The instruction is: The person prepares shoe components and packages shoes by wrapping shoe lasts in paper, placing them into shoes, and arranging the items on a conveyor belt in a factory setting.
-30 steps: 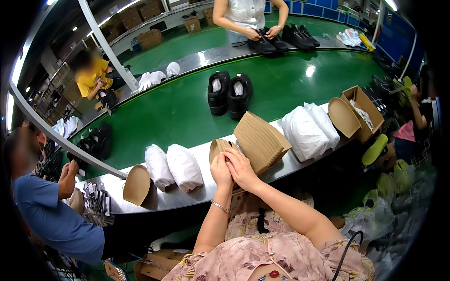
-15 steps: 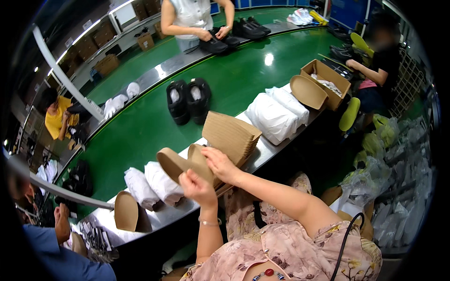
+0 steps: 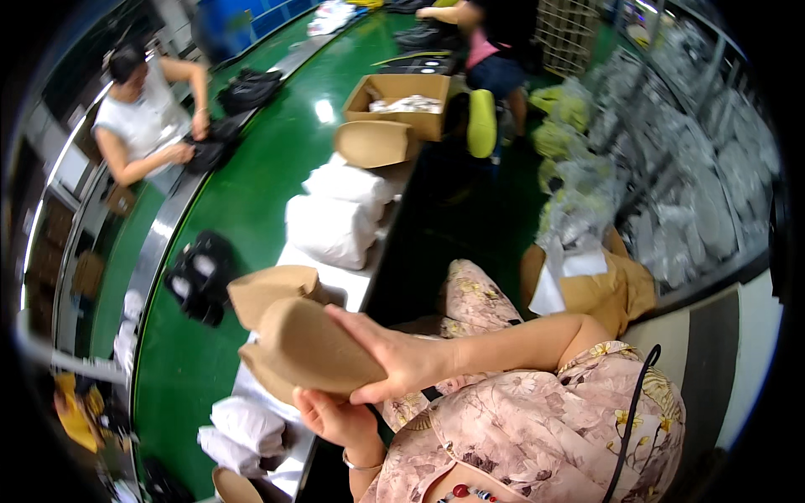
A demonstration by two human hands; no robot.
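Both of my hands are on a curved brown cardboard shoe insert [image 3: 314,344], held in front of me above the near edge of the work line. My right hand [image 3: 402,356] grips its right side, thumb and fingers spread along the bent board. At its lower edge, my left hand [image 3: 340,419] pinches the board with bent fingers. Just beyond the insert stands a stack of similar brown cardboard inserts [image 3: 267,289], partly covered by the held one. White paper-wrapped bundles [image 3: 331,230] lie past the stack, and another wrapped pair [image 3: 247,423] sits nearer, left of my hands.
Black shoes [image 3: 201,277] rest on the green conveyor belt [image 3: 260,184]. A co-worker [image 3: 155,117] handles a black shoe across it. An open cardboard box [image 3: 398,96] stands at the far end. Clear plastic bags [image 3: 679,176] fill a rack at right, beside a brown sack [image 3: 604,285].
The view has swung to the right, so the belt and co-workers appear farther left. The cardboard insert has been turned and brought nearer, and my right hand now wraps over its side.
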